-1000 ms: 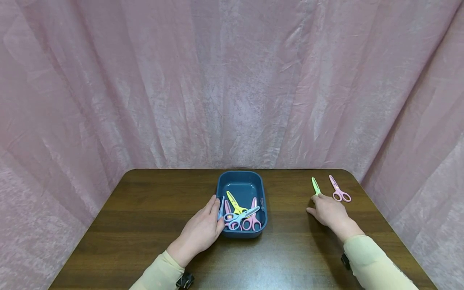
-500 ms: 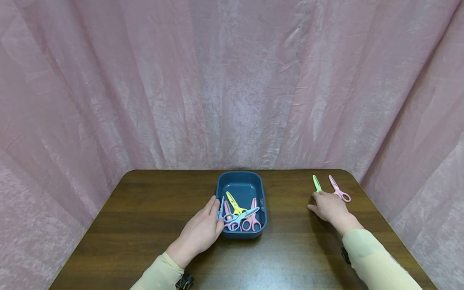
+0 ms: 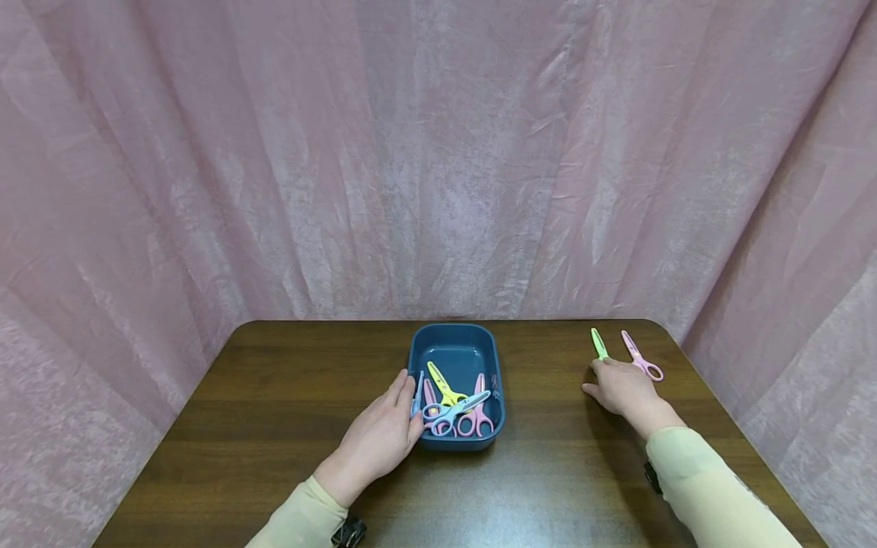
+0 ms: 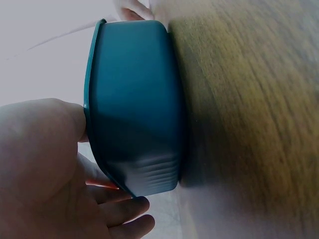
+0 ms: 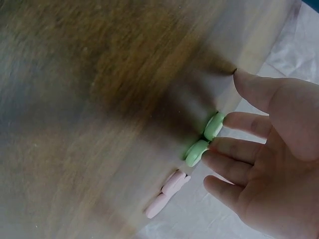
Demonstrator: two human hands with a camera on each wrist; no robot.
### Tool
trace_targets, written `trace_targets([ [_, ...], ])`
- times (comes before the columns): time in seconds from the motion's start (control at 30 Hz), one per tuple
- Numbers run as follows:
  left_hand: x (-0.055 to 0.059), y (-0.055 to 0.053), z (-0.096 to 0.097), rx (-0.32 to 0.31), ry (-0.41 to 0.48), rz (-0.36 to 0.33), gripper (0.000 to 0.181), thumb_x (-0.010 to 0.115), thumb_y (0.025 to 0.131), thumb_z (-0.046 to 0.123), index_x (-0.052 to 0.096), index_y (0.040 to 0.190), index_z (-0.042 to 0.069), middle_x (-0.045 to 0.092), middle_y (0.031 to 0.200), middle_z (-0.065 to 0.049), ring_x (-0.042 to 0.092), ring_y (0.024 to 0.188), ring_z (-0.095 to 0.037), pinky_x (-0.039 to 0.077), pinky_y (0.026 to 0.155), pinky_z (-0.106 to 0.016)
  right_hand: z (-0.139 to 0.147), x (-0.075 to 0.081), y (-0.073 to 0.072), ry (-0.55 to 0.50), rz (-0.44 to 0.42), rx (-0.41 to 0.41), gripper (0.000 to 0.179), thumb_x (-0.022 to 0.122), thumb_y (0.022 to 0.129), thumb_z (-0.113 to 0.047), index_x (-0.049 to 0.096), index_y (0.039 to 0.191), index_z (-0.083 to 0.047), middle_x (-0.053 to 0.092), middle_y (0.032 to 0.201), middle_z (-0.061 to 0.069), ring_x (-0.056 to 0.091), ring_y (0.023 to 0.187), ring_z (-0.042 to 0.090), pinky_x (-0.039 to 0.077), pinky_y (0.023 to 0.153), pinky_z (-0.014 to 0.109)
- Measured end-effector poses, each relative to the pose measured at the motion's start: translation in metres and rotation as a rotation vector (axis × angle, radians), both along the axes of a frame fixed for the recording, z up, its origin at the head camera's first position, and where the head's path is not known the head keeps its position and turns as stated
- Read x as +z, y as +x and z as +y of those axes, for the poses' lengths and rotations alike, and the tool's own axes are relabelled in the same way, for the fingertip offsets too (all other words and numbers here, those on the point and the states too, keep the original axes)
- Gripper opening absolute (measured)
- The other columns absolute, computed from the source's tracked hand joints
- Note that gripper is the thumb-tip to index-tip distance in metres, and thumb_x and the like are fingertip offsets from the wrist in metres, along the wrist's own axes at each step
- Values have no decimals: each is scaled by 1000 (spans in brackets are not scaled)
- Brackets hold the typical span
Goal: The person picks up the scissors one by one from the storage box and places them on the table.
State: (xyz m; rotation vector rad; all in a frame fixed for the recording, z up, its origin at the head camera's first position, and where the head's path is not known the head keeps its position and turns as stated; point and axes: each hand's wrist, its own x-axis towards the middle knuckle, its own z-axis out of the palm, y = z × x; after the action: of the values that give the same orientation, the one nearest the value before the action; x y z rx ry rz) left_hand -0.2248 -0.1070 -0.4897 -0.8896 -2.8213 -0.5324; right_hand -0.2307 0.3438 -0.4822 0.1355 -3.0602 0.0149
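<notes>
Right hand (image 3: 620, 390), with the green scissors (image 3: 599, 344) at its fingertips, is sitting slightly nearer the table's (image 3: 294, 380) far edge than a second ago. Its fingers are lying long and a little spread, thumb standing apart; the tips are touching the green loops without gripping anything. The green scissors are resting on the table's right side, blades pointing away from the person, tip now coming almost level with that of the pink scissors (image 3: 636, 356) just beside. Reading: the hand is nudging rather than lifting, and the two seem to be forming a row. Well over to the left, the left hand (image 3: 378, 439) is resting nearly straight-fingered against the tray (image 3: 455, 444), thumb at the rim; tray not shifting. Inside, a yellow pair (image 3: 444, 384), blue pairs (image 3: 477, 399) and pink pairs (image 3: 480, 384) are lying jumbled toward the near end.
</notes>
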Motion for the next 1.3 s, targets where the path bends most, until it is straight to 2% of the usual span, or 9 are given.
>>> trace_targets([
  [0.17, 0, 0, 0, 1, -4, 1, 63, 62, 111, 26, 47, 158, -14, 42, 167, -33, 56, 146, -44, 49, 118, -53, 8, -13, -5, 2, 31, 0, 38, 84, 97, -33, 69, 108, 1, 72, 102, 20, 75, 96, 46, 59, 83, 66],
  [0.27, 0, 0, 0, 2, -11, -5, 64, 62, 111, 27, 47, 159, -14, 42, 168, -33, 56, 147, -43, 49, 118, -53, 7, -12, -4, -9, 14, -11, 39, 83, 98, -31, 69, 110, 2, 71, 106, 22, 74, 100, 47, 59, 86, 66],
  [0.37, 0, 0, -1, 1, -10, -3, 64, 62, 111, 27, 47, 158, -14, 42, 168, -33, 56, 146, -43, 49, 118, -53, -1, -2, 1, -29, -26, -30, 38, 82, 99, -27, 68, 114, 5, 70, 111, 26, 72, 106, 52, 59, 88, 65],
  [0.5, 0, 0, -1, 0, -8, 8, 64, 63, 111, 26, 47, 158, -14, 42, 167, -33, 57, 146, -44, 50, 117, -53, -5, 2, 3, -41, -46, -46, 39, 79, 101, -26, 66, 118, 7, 69, 117, 30, 69, 113, 54, 57, 92, 66],
  [0.63, 1, 0, 0, 1, -6, 5, 63, 62, 112, 26, 47, 158, -14, 42, 167, -33, 56, 146, -44, 49, 118, -53, -6, 1, 5, -58, -53, -54, 42, 76, 104, -25, 64, 124, 10, 66, 125, 33, 64, 121, 56, 55, 98, 67],
  [0.87, -1, 0, 0, 2, 1, 8, 63, 63, 111, 26, 48, 157, -14, 43, 167, -34, 56, 146, -43, 49, 118, -52, -6, -3, 9, -50, -38, -51, 45, 75, 105, -25, 64, 127, 12, 64, 129, 36, 61, 127, 57, 51, 104, 67],
  [0.97, -3, -1, 1, 5, 1, 0, 63, 63, 111, 27, 48, 158, -14, 43, 167, -33, 56, 147, -43, 48, 119, -51, -6, -4, 11, -42, 0, -37, 47, 77, 103, -25, 64, 128, 12, 64, 129, 36, 61, 126, 57, 51, 105, 67],
  [1.13, -4, -1, 0, 10, -8, -16, 64, 63, 112, 28, 47, 159, -13, 41, 168, -32, 54, 148, -42, 47, 120, -51, -7, -5, 16, -41, 94, 3, 58, 82, 100, -25, 62, 140, 12, 63, 134, 38, 61, 127, 57, 50, 105, 69],
  [1.3, -2, -2, 0, 15, -13, -32, 66, 62, 112, 29, 45, 161, -12, 40, 170, -31, 53, 150, -42, 47, 120, -52, -14, -5, 21, -54, 127, 22, 67, 82, 100, -29, 58, 149, 10, 60, 144, 38, 58, 133, 58, 48, 108, 70],
])
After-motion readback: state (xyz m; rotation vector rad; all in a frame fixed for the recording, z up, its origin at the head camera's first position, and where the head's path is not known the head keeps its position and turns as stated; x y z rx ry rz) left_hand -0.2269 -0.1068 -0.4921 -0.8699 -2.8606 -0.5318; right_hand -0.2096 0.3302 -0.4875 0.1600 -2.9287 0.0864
